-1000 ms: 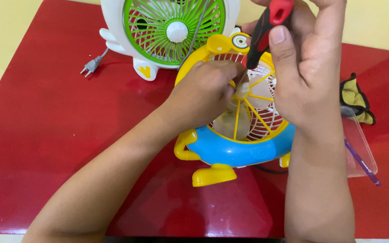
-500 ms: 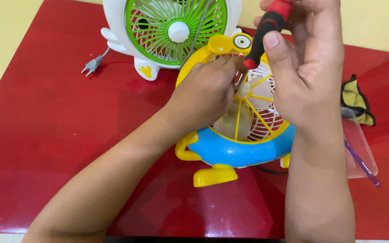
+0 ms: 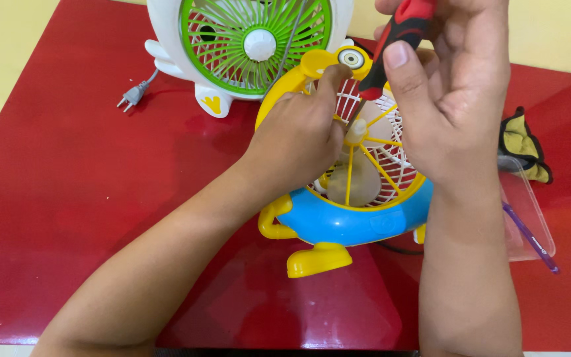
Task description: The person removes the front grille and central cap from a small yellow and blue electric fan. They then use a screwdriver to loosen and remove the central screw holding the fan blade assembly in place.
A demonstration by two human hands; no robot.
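A small yellow and blue fan (image 3: 345, 221) lies tilted on the red bench (image 3: 67, 185), near the middle of the scene, its yellow foot (image 3: 318, 259) pointing toward the near edge. Its yellow spoked grille (image 3: 371, 165) faces up, and pale blades show through the spokes.

The left hand (image 3: 299, 142) rests on the left part of that grille, fingers curled loosely over the spokes and the forefinger stretched toward the far rim, close to the round eye-like knob (image 3: 351, 58) on top of the fan.

The right hand (image 3: 447, 99) is closed around a screwdriver (image 3: 394, 43) with a red and black handle, thumb pressed along the grip. The tool slants down and to the left, and its thin shaft meets the white hub (image 3: 355, 129) at the centre of the grille, just beside the left hand's fingers.

On the far side stands a white fan with a green grille (image 3: 256, 43), touching or nearly touching the yellow one. Its grey plug (image 3: 132, 97) lies on the bench to the left.

To the right, partly hidden by the right forearm, lies a clear plastic lid (image 3: 530, 218) with a purple pen (image 3: 530, 237) by it, and beyond it a crumpled yellow and black cloth (image 3: 523, 149).
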